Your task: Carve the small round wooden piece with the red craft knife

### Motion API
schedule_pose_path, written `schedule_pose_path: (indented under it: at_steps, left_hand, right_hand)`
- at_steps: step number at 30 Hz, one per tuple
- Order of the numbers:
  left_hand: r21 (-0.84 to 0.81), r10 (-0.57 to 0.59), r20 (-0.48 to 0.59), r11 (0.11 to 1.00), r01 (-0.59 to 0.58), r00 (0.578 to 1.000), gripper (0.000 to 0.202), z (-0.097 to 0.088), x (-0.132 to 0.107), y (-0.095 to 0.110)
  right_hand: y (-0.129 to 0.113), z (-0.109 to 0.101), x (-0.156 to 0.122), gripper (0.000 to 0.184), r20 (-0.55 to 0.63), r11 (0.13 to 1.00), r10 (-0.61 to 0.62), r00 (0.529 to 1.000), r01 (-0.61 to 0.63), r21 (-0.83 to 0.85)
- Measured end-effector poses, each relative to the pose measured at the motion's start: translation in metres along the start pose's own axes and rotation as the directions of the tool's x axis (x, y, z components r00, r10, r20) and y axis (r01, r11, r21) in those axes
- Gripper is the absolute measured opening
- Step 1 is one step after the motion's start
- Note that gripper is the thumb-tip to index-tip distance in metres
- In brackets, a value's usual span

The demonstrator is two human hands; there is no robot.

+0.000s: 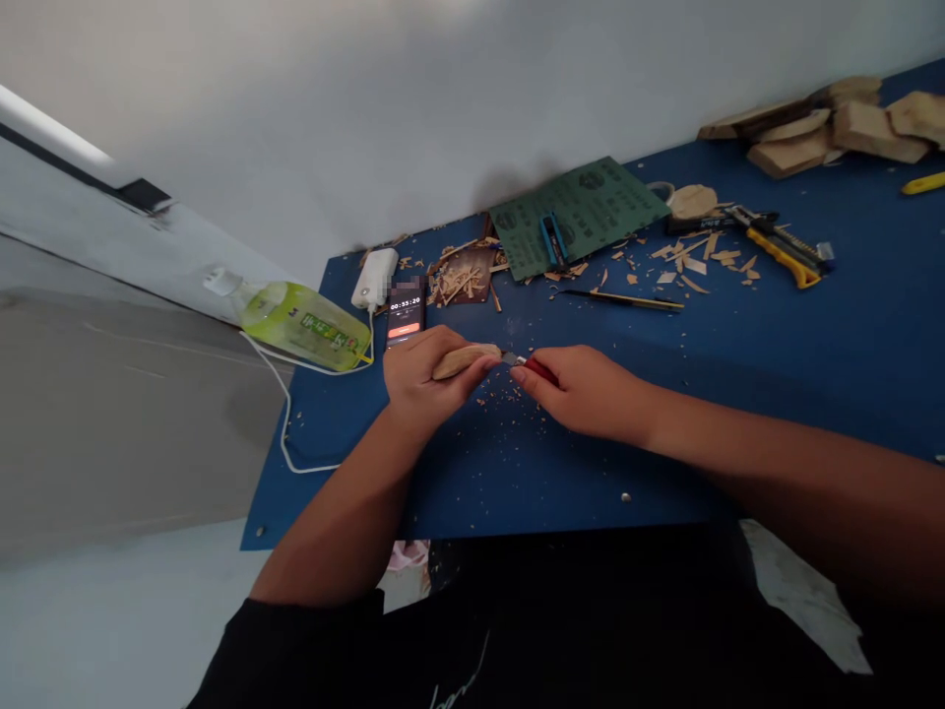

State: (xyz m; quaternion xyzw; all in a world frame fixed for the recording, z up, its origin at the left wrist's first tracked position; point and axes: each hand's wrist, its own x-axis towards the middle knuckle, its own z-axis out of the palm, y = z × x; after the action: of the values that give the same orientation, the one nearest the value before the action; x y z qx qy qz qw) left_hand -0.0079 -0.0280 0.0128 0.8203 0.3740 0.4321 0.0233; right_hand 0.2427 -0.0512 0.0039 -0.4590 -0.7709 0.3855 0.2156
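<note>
My left hand (424,379) is closed around a pale, rounded piece of wood (467,358), which points to the right. The red handle of a carving knife (541,370) sits in my right hand (591,389), fingers wrapped round it. Its short blade meets the right end of the wood, near my left thumb. Much of the wood is hidden by my left fingers, so its full shape cannot be seen. Small wood shavings (509,394) lie on the blue table (532,483) under both hands.
Behind my hands lie a phone (406,313), a white power bank (376,278) and green sandpaper (591,212) with a blue cutter (552,241) on it. A bottle (306,323) stands left. A thin tool (627,300), yellow cutter (787,251) and wood blocks (878,131) lie right.
</note>
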Motion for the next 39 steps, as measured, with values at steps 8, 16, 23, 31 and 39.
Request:
schedule_pose_path:
  at_steps: [8, 16, 23, 31, 39]
  left_hand:
    - [0.076, 0.159, 0.073, 0.983, -0.164, 0.985, 0.027, 0.002, 0.002, -0.001]
    - [0.13, 0.089, -0.004, 0.988, -0.088, 0.996, 0.029, -0.001, 0.004, 0.006]
    - [0.115, 0.015, -0.033, 0.993, -0.011, 0.999, 0.028, -0.006, 0.002, 0.012]
    - [0.027, -0.12, -0.033, 0.992, 0.121, 0.992, 0.03, -0.005, 0.001, 0.018]
    - [-0.204, -0.398, 0.04, 0.895, 0.397, 0.917, 0.052, -0.001, 0.006, 0.016]
  right_hand:
    - [-0.01, -0.001, 0.004, 0.051, 0.195, 0.926, 0.238, 0.952, -0.283, 0.252]
    - [-0.008, 0.002, -0.001, 0.043, 0.027, 0.997, 0.035, 0.999, -0.033, -0.075]
    - [-0.013, 0.001, -0.002, 0.047, 0.161, 0.97, 0.106, 0.981, -0.138, 0.2]
    - [-0.009, 0.004, -0.001, 0.045, 0.035, 0.999, -0.006, 0.999, 0.004, 0.048]
    - [0.001, -0.004, 0.003, 0.042, 0.069, 0.995, -0.082, 0.994, 0.086, -0.048]
